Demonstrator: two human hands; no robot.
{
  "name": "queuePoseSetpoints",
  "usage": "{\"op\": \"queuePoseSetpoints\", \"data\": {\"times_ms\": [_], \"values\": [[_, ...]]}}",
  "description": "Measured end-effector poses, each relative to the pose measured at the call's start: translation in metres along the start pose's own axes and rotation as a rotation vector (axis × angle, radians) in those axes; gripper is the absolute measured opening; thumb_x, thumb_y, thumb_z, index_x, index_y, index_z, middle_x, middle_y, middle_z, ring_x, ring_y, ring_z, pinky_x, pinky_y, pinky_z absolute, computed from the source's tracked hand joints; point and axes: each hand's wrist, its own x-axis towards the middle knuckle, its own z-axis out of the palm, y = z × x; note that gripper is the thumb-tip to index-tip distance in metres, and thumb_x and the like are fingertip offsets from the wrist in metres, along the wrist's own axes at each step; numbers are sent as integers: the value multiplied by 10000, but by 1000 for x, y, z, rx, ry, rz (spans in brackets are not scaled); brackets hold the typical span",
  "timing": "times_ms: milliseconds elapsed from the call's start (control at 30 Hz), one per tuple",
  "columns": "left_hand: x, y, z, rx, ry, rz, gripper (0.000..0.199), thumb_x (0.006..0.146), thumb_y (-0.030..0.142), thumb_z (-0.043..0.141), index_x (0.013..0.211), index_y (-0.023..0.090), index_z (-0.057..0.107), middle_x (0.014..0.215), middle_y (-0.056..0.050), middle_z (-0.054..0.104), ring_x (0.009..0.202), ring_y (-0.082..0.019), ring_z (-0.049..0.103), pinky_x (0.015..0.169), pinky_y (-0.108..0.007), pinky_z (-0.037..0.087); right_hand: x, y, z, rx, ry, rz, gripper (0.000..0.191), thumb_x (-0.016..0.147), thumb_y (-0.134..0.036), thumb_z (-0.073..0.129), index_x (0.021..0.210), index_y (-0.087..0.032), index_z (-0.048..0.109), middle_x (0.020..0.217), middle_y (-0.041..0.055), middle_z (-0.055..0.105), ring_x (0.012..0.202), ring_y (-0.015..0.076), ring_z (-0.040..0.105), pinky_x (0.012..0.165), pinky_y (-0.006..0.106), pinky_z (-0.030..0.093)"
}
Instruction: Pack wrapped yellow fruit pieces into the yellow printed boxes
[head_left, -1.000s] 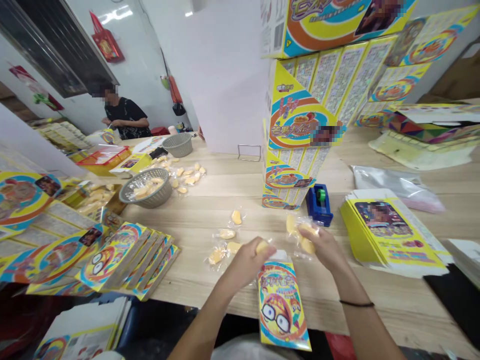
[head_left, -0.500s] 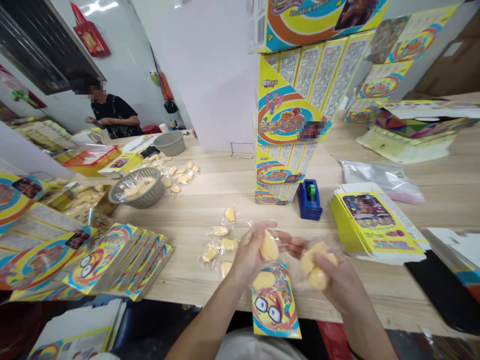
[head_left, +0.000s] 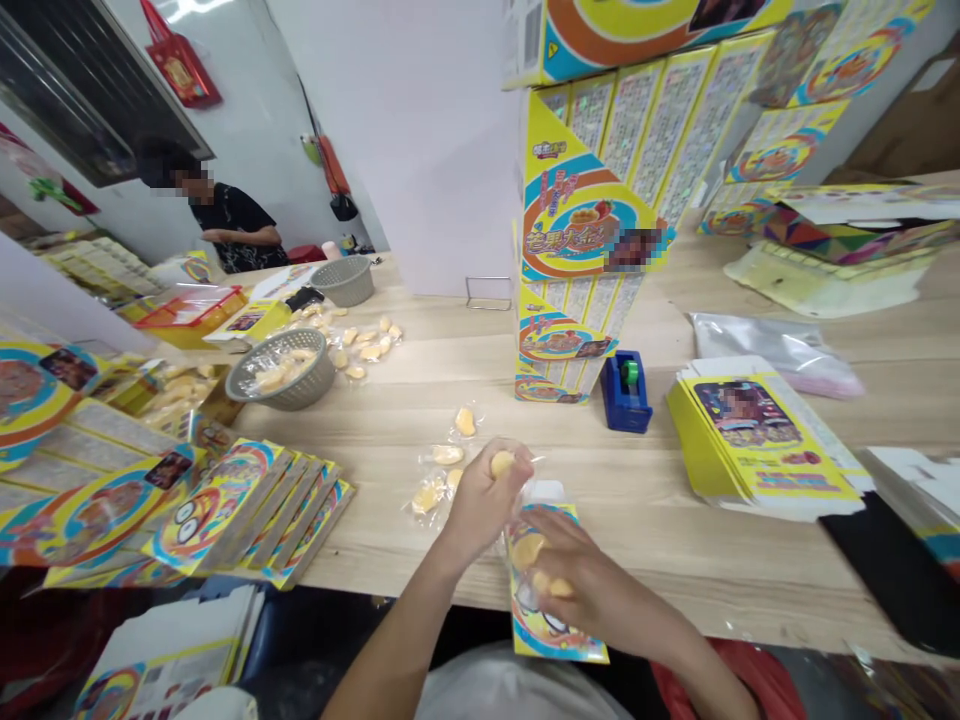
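My left hand [head_left: 484, 500] is closed around a yellow, mango-shaped sweet [head_left: 502, 463] in clear wrapping, above the table. Low over a flat printed carton [head_left: 559, 640] at the table's front edge, my right hand [head_left: 592, 580] is closed on wrapped yellow sweets [head_left: 553, 585], its fingers partly hiding them. Another yellow sweet [head_left: 528, 550] shows beside these fingers, over the carton; I cannot tell whether it is held or lies there. Several wrapped sweets [head_left: 430, 494] lie loose on the table left of my left hand.
Stacked printed boxes [head_left: 577, 230] stand behind my hands, with a blue tape dispenser [head_left: 627, 395] beside them. Flat cartons [head_left: 757, 440] are piled at right. Filled boxes [head_left: 225, 510] and a grey basket [head_left: 296, 385] of sweets are at left. A person [head_left: 236, 230] sits beyond.
My right hand has moved left and down with its sweets, from beside the carton to over it. My left hand has shifted slightly left and up, still gripping a sweet.
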Motion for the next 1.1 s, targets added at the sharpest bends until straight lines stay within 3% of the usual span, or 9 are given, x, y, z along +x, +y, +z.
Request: {"op": "queuePoseSetpoints", "data": {"times_ms": [133, 267, 400, 500, 600, 700, 900, 1000, 1100], "values": [[38, -48, -14, 505, -172, -97, 278, 833, 380, 463, 1038, 202, 406, 627, 80, 431, 481, -74, 403, 490, -199, 364, 12, 5, 27, -125, 41, 58, 149, 677, -78, 566, 794, -160, 608, 1103, 112, 568, 1110, 259, 467, 972, 395, 340], [64, -79, -20, 636, -327, -87, 199, 784, 202, 476, 980, 173, 480, 805, 17, 535, 709, -109, 508, 683, -238, 414, 0, 7, 29, -52, 50, 110, 166, 672, -76, 534, 801, -163, 592, 969, 82, 576, 949, 219, 530, 846, 327, 413], [69, -86, -25, 692, -503, -120, 112, 750, 239, 535, 754, 154, 609, 789, -8, 621, 764, -146, 548, 688, -230, 415, -19, 14, 2, 170, 71, 115, 50, 725, -180, 564, 768, -191, 585, 867, 32, 596, 836, 186, 565, 756, 280, 438], [62, -87, -25, 726, -649, -174, 146, 724, 264, 574, 645, 159, 638, 638, 20, 631, 658, -137, 556, 597, -206, 403, -15, 25, -29, 237, 257, 112, 130, 776, -321, 557, 768, -193, 574, 835, 32, 602, 797, 185, 568, 743, 282, 440], [48, -87, -19, 753, -726, -194, 175, 752, 259, 533, 649, 172, 645, 611, 35, 628, 620, -123, 556, 572, -194, 398, 10, 38, -50, 152, 418, 126, 194, 789, -383, 524, 759, -193, 544, 806, 35, 590, 761, 185, 562, 711, 281, 434], [34, -79, -15, 796, -677, -192, 207, 796, 304, 471, 787, 182, 638, 716, 9, 648, 649, -141, 569, 585, -220, 411, 41, 48, -52, -27, 408, 147, 170, 792, -358, 490, 760, -192, 497, 813, 53, 583, 779, 196, 552, 712, 290, 418], [15, -60, -42, 858, -375, -152, 169, 808, 273, 420, 776, 174, 553, 776, -39, 612, 751, -181, 558, 716, -295, 420, 65, 56, -38, -104, 120, 165, 41, 724, -211, 518, 714, -178, 496, 711, 65, 602, 647, 190, 534, 591, 279, 365], [9, -67, -52, 776, -303, -154, 185, 824, 246, 381, 956, 184, 494, 867, -30, 604, 754, -155, 571, 687, -271, 441, 75, 53, -38, -59, -28, 152, 39, 672, -185, 567, 673, -170, 531, 668, 50, 609, 605, 173, 520, 562, 267, 358], [10, -83, -53, 608, -224, -102, 239, 813, 190, 374, 1038, 193, 455, 985, -39, 594, 877, -145, 574, 789, -272, 440, 97, 47, -30, 44, -144, 122, 52, 637, -174, 602, 684, -166, 579, 663, 16, 619, 578, 143, 511, 552, 251, 381]]}}
